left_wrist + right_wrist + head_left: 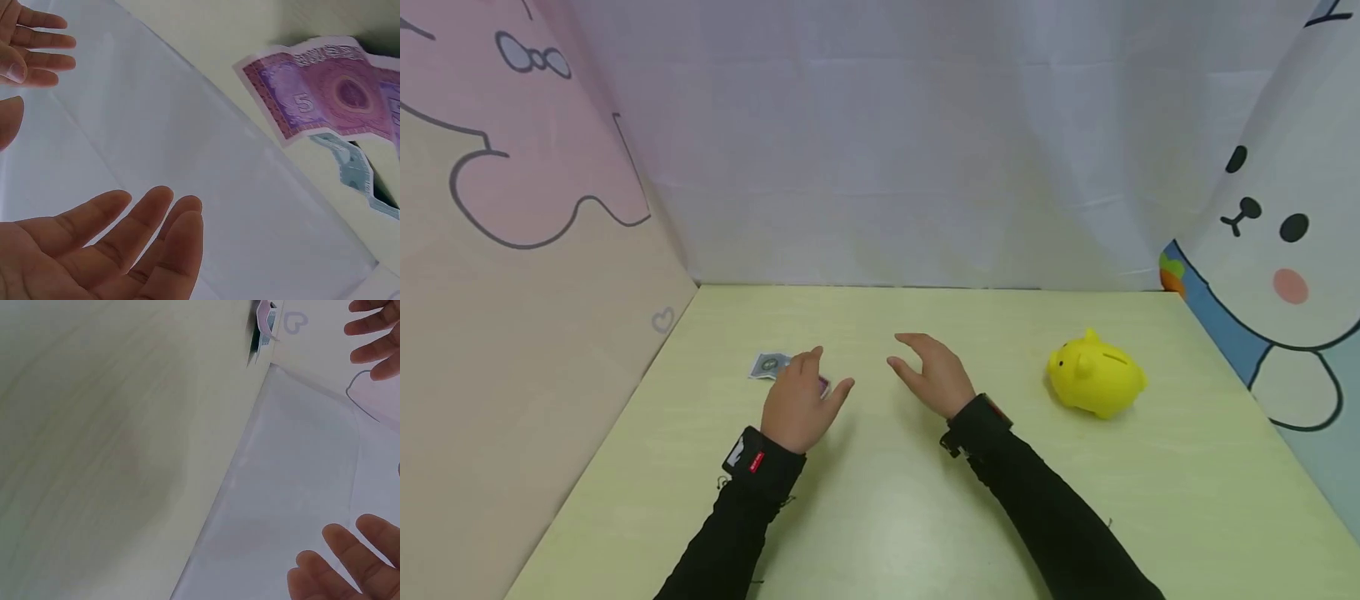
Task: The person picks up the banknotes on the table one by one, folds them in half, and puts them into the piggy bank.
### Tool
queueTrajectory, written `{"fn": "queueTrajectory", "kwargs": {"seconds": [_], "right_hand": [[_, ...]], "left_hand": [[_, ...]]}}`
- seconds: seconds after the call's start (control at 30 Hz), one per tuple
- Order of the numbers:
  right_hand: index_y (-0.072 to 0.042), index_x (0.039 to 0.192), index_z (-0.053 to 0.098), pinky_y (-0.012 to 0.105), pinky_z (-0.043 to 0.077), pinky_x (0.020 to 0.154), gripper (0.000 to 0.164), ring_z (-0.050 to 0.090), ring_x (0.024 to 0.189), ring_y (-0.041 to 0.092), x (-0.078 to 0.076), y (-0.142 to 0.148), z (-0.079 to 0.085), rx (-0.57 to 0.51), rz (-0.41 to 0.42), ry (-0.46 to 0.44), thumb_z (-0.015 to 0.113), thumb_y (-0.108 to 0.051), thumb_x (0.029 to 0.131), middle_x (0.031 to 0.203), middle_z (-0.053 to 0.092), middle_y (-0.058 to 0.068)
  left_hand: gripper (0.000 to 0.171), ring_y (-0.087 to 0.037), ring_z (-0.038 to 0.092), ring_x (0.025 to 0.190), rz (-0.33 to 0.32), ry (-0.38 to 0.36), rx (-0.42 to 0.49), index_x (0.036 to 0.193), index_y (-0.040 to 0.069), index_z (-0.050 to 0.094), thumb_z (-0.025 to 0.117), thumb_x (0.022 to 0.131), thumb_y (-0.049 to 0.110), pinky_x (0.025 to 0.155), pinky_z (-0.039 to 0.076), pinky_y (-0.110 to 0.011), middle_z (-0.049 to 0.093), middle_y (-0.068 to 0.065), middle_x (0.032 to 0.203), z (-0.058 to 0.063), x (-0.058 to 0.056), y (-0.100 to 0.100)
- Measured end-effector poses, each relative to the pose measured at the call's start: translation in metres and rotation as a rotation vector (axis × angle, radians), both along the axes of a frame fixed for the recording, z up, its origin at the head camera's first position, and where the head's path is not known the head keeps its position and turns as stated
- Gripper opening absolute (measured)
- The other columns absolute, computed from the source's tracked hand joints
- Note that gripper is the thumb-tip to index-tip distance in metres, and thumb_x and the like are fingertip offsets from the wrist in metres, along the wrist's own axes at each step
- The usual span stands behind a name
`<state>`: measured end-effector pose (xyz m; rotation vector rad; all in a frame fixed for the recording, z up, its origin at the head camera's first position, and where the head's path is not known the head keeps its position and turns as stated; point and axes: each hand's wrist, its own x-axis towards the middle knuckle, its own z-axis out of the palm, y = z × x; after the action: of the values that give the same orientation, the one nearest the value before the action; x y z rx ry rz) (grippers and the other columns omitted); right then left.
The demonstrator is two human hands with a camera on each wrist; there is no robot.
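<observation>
In the head view my left hand (797,404) is held over the table, thumb spread from the fingers and nothing gripped. It partly covers two creased banknotes. A grey-green note (769,364) pokes out past its fingers, and a sliver of a purple note (824,386) shows beside the thumb. The left wrist view shows the purple note (337,90), printed with a 5, overlapping the teal one (353,169). My right hand (938,377) hovers to the right, fingers extended and holding nothing. Farther right stands a yellow piggy bank (1096,375) with a slot on top.
The pale yellow-green table (880,517) ends at a white cloth backdrop (880,167). Printed cartoon panels flank it, with a pink figure (550,167) on the left and a white animal (1270,275) on the right.
</observation>
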<state>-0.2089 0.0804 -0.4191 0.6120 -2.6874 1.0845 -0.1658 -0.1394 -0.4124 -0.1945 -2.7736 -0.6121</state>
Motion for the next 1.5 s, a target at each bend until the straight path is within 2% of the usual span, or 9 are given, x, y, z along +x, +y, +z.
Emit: {"fn": "queueTrajectory", "kwargs": {"seconds": [0.1, 0.23, 0.5, 0.7, 0.9, 1.1, 1.27, 1.5], "right_hand": [[-0.005, 0.133, 0.059, 0.047, 0.048, 0.103, 0.043, 0.057, 0.125, 0.032, -0.001, -0.007, -0.002, -0.030, 0.004, -0.006, 0.060, -0.029, 0.098, 0.133, 0.061, 0.015], [-0.004, 0.130, 0.061, 0.044, 0.053, 0.096, 0.039, 0.062, 0.115, 0.032, -0.003, -0.017, -0.005, -0.067, 0.019, -0.024, 0.061, -0.026, 0.097, 0.129, 0.064, 0.015], [-0.005, 0.128, 0.063, 0.040, 0.055, 0.090, 0.037, 0.067, 0.103, 0.029, -0.005, -0.038, -0.007, -0.093, 0.063, -0.162, 0.063, -0.025, 0.097, 0.121, 0.068, 0.013], [-0.004, 0.126, 0.065, 0.036, 0.055, 0.085, 0.035, 0.067, 0.098, 0.028, -0.008, -0.055, -0.009, -0.102, 0.117, -0.262, 0.062, -0.024, 0.097, 0.118, 0.069, 0.013], [-0.002, 0.126, 0.065, 0.035, 0.053, 0.089, 0.034, 0.065, 0.103, 0.031, -0.015, -0.072, -0.016, -0.118, 0.143, -0.334, 0.060, -0.021, 0.098, 0.120, 0.068, 0.015], [0.001, 0.125, 0.065, 0.037, 0.054, 0.089, 0.037, 0.065, 0.104, 0.031, -0.022, -0.089, -0.020, -0.066, 0.139, -0.365, 0.062, -0.022, 0.097, 0.115, 0.070, 0.015], [0.001, 0.125, 0.065, 0.037, 0.052, 0.090, 0.038, 0.065, 0.104, 0.028, -0.026, -0.099, -0.023, 0.024, 0.119, -0.378, 0.063, -0.022, 0.095, 0.109, 0.071, 0.014], [0.003, 0.123, 0.066, 0.034, 0.053, 0.087, 0.036, 0.066, 0.099, 0.027, -0.027, -0.106, -0.027, 0.071, 0.116, -0.384, 0.065, -0.017, 0.093, 0.106, 0.072, 0.015]], "left_hand": [[0.068, -0.043, 0.058, 0.118, 0.029, -0.063, 0.014, 0.135, -0.007, 0.051, 0.067, 0.091, 0.043, 0.095, 0.051, -0.055, 0.058, -0.026, 0.130, 0.000, 0.002, -0.013], [0.063, -0.045, 0.058, 0.115, 0.048, -0.107, 0.011, 0.132, -0.010, 0.051, 0.067, 0.092, 0.035, 0.095, 0.050, -0.056, 0.058, -0.030, 0.129, 0.000, 0.004, -0.030], [0.064, -0.052, 0.054, 0.118, 0.093, -0.240, 0.016, 0.132, -0.015, 0.049, 0.064, 0.094, 0.036, 0.099, 0.045, -0.060, 0.054, -0.035, 0.129, -0.001, 0.009, -0.058], [0.065, -0.050, 0.053, 0.120, 0.087, -0.311, 0.007, 0.134, -0.013, 0.048, 0.063, 0.094, 0.036, 0.100, 0.044, -0.059, 0.054, -0.036, 0.130, -0.009, 0.007, -0.071], [0.068, -0.049, 0.055, 0.117, 0.103, -0.385, -0.002, 0.135, -0.014, 0.047, 0.064, 0.093, 0.037, 0.098, 0.046, -0.058, 0.054, -0.036, 0.127, -0.014, 0.003, -0.075], [0.070, -0.045, 0.060, 0.108, 0.107, -0.414, -0.040, 0.133, -0.013, 0.049, 0.067, 0.091, 0.039, 0.094, 0.050, -0.056, 0.058, -0.035, 0.121, -0.024, -0.003, -0.077], [0.069, -0.036, 0.061, 0.095, 0.106, -0.436, -0.065, 0.130, -0.011, 0.052, 0.069, 0.089, 0.041, 0.087, 0.052, -0.053, 0.060, -0.030, 0.118, -0.032, -0.009, -0.079], [0.065, -0.028, 0.055, 0.081, 0.080, -0.403, -0.102, 0.124, -0.011, 0.057, 0.074, 0.085, 0.039, 0.073, 0.051, -0.045, 0.061, -0.028, 0.112, -0.039, -0.012, -0.079]]}}
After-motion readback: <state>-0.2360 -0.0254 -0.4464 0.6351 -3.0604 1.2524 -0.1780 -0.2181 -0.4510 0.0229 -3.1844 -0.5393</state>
